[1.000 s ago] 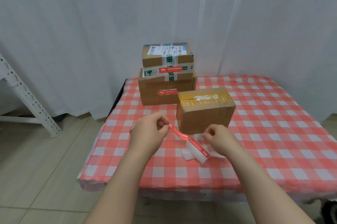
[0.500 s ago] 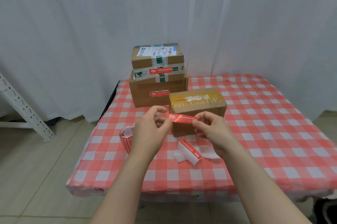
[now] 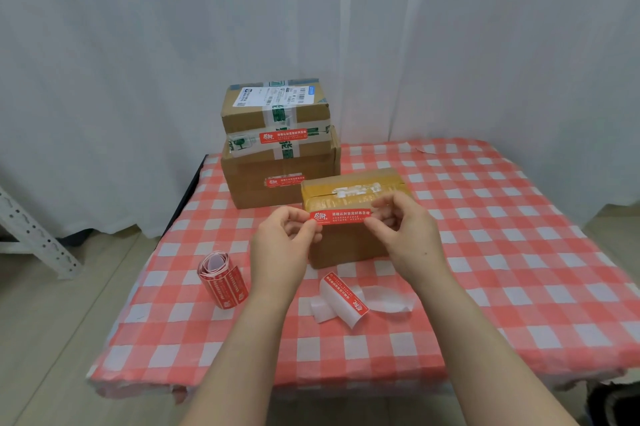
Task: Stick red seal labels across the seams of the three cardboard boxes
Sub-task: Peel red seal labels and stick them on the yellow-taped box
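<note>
The left hand (image 3: 284, 242) and the right hand (image 3: 401, 235) each pinched one end of a red seal label (image 3: 341, 216), holding it stretched level just before the top front edge of the near box (image 3: 346, 247) on the table (image 3: 519, 252); whether it touched the cardboard could not be told. Thin, light and sticky, the label would likely curl onto itself unless kept taut by its very ends.

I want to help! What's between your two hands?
In the head view, one red seal label stretches between left hand and right hand, each pinching an end.
</note>
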